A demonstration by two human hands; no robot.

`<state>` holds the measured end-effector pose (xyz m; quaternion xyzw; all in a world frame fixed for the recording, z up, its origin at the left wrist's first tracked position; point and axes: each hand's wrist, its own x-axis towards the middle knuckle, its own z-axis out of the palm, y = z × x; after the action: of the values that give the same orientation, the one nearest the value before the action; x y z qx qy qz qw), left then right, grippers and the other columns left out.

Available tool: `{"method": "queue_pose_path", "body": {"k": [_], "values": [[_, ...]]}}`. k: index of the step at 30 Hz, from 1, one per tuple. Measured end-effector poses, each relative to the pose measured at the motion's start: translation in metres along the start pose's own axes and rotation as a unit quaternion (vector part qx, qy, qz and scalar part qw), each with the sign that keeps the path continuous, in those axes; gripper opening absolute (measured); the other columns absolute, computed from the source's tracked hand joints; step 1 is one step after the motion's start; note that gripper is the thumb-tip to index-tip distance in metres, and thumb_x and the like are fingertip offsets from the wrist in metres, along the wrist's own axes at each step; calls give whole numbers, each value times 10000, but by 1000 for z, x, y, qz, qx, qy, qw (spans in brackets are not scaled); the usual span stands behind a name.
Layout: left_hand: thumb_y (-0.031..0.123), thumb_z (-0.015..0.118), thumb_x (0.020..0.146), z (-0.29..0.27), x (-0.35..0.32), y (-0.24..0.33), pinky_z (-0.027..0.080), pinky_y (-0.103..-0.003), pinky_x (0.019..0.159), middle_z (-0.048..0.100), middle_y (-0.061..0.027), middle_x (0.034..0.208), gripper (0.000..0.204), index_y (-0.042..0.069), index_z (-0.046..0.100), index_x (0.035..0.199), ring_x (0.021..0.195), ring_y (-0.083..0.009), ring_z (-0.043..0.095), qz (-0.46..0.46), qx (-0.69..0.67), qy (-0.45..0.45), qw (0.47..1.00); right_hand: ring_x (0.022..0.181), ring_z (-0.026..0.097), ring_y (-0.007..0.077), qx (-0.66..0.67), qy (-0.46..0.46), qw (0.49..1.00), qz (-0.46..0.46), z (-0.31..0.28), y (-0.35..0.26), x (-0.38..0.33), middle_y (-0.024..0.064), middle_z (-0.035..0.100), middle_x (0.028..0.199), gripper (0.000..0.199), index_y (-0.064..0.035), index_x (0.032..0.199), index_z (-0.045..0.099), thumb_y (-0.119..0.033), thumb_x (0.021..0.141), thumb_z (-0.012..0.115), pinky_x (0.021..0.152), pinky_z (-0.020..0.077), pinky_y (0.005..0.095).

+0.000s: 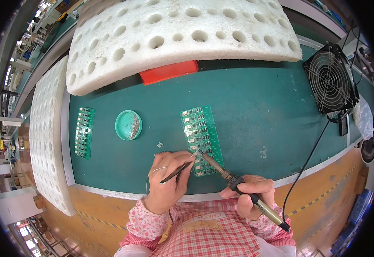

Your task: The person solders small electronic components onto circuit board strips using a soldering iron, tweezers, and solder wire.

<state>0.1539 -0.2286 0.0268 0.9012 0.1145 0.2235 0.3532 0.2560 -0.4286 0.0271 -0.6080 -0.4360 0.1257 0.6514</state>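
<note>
A green circuit board panel (212, 133) with rows of small components lies in front of me on the green bench mat. My right hand (255, 188) grips a soldering iron (262, 207), whose tip meets the lower part of the panel. Pinched in my left hand (164, 185) are black tweezers (177, 172), their points close to the iron's tip. A thin, pale wire (157, 169), which looks like solder, loops over the same hand's fingers. What exactly sits between the tweezer points is too small to make out.
Left of the panel stands a round green dish (117, 127) of tiny metal parts, with another circuit board panel (84, 133) beyond it. White foam blocks with holes (174, 26) bound the far side, above a red bin (169, 73). A black fan (330, 79) and the iron's cord (305, 165) are at right.
</note>
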Motion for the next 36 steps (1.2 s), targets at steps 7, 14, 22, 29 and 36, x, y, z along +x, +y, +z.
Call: {"method": "queue_pose_path", "body": {"k": [7,14,22,29,36], "values": [[-70,724,797,0,0,0,515,-370,792,723,-113,999,275,46,688,1043,887,-302,654,-1,6,3,1000,597,704,207,-6,50,997,51,5,1,-14,105,734,751,278,-9,1134,542,-29,898,688,561,566,338],[-80,720,796,1,0,1,508,-362,789,724,-108,994,279,52,691,1041,878,-292,655,-2,-3,8,1000,577,694,167,-90,51,990,92,9,-3,-6,61,718,694,151,-8,1000,609,-44,893,710,543,535,296],[-87,722,792,1,1,2,502,-360,782,725,-104,990,281,52,692,1034,864,-286,653,-2,-5,9,1000,588,728,189,-114,11,993,42,10,1,1,120,703,659,137,16,1007,549,-56,934,639,531,550,275],[-81,729,792,0,0,1,501,-358,776,725,-102,987,281,52,694,1037,860,-284,653,-8,-3,7,1000,567,707,189,-136,-17,990,-9,9,0,5,95,697,655,152,8,1020,559,-75,935,653,505,544,303],[-82,726,795,2,0,1,502,-360,777,724,-105,987,280,50,692,1039,862,-285,656,-2,-6,14,1000,557,666,233,-134,18,991,-13,7,2,-8,75,650,709,298,-1,1033,628,31,772,767,519,533,332]]}}
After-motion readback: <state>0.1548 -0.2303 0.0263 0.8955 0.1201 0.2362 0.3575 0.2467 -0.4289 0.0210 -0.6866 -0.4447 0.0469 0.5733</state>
